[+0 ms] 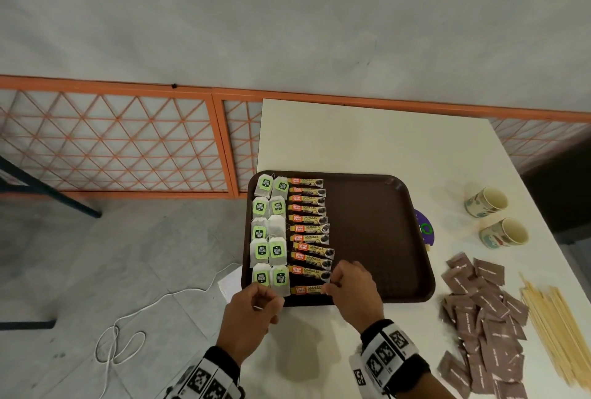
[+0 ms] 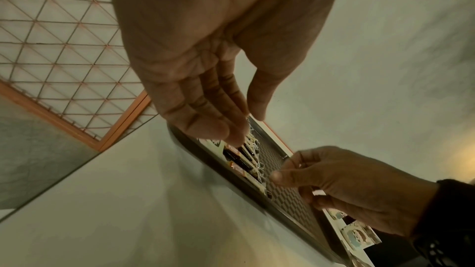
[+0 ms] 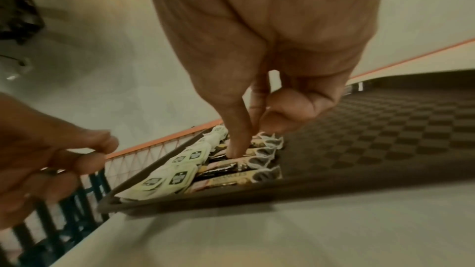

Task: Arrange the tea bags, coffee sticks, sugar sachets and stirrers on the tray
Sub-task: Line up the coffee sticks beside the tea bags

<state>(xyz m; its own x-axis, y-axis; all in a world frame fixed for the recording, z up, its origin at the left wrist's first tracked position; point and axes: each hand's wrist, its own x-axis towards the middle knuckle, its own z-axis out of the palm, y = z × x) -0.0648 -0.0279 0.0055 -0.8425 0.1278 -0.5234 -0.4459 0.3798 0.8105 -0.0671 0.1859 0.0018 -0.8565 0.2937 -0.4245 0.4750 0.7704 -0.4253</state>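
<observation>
On the left side of the brown tray [image 1: 377, 238], tea bags [image 1: 270, 232] with green tags lie in two columns. A row of coffee sticks [image 1: 308, 219] lies beside them. My right hand [image 1: 326, 286] pinches the right end of the nearest coffee stick [image 1: 305, 290]. In the right wrist view its thumb [image 3: 235, 149] points down onto the sticks while the other fingers curl. My left hand [image 1: 271, 298] hovers at the tray's front left corner, fingers relaxed [image 2: 226, 129], holding nothing. Brown sugar sachets [image 1: 483, 312] and wooden stirrers [image 1: 556, 325] lie on the table to the right.
Two paper cups [image 1: 486, 202] [image 1: 503, 232] stand right of the tray, and a purple round thing [image 1: 425, 227] pokes out from under its right rim. The white table [image 1: 367, 136] ends just left of the tray. A white cable [image 1: 128, 325] lies on the floor.
</observation>
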